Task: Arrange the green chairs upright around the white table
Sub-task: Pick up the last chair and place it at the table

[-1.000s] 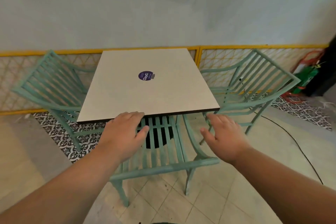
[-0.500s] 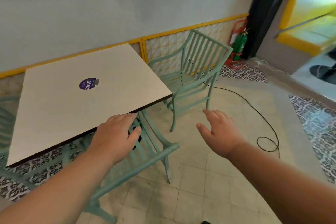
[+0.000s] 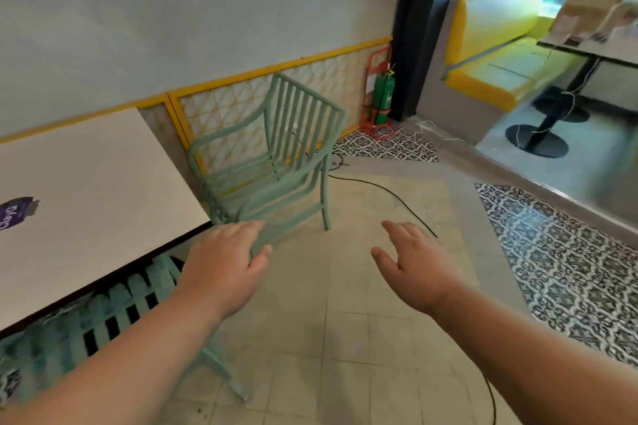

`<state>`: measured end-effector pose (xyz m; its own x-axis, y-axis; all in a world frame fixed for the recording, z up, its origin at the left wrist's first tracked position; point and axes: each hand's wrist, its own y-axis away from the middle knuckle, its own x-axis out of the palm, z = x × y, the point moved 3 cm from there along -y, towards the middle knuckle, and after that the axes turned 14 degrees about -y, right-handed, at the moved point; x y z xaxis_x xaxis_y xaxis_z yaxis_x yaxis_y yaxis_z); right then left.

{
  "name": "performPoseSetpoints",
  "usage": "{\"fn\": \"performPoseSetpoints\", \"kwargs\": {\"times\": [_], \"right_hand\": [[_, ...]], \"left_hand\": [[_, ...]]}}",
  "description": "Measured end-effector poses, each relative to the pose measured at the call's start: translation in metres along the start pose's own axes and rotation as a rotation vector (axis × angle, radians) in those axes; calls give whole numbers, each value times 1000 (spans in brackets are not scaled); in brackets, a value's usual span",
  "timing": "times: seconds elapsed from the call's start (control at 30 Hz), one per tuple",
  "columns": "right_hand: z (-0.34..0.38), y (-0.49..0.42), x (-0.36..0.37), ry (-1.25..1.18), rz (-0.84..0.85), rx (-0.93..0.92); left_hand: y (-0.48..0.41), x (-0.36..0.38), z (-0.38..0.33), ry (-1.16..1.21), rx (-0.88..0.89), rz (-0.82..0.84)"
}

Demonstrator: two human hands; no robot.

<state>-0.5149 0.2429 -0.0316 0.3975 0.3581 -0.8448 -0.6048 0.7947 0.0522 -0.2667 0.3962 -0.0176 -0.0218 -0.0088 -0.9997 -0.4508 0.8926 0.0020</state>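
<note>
Centrally, one green chair [image 3: 276, 162] seen upright just right of the white table [image 3: 86, 190], a second green chair [image 3: 114, 314] tucked under it at lower left, left hand [image 3: 224, 266] and right hand [image 3: 414, 266] held apart at mid-frame, fingers loosely spread, nothing gripped.

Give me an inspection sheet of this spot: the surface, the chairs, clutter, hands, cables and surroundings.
Surface: white table, a purple sticker on it.
Job's things: side chair upright beside the table; near chair pushed in under the table's edge.
Clutter: nothing seen.
Grips: left hand open, by the side chair, contact unclear; right hand open in mid-air, holding nothing.
Cables: black cable lying across the floor past the side chair.
Surroundings: green fire extinguisher by the wall; patterned tiles.
</note>
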Motion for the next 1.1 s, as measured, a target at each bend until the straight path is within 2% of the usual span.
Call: {"fn": "performPoseSetpoints", "kwargs": {"times": [0.17, 0.37, 0.67, 0.9, 1.1], "right_hand": [[-21, -66, -28, 52, 40, -55], [-22, -155, -35, 12, 35, -83], [-34, -290, -59, -10, 8, -40], [-78, -389, -96, -44, -26, -35], [-143, -483, -136, 7, 34, -126]], "left_hand": [[-48, -1, -25, 18, -50, -21], [-126, -7, -19, 17, -83, -51], [-290, -12, -11, 13, -51, -49], [-403, -13, -50, 21, -65, -62], [-480, 1, -106, 27, -155, -79]]}}
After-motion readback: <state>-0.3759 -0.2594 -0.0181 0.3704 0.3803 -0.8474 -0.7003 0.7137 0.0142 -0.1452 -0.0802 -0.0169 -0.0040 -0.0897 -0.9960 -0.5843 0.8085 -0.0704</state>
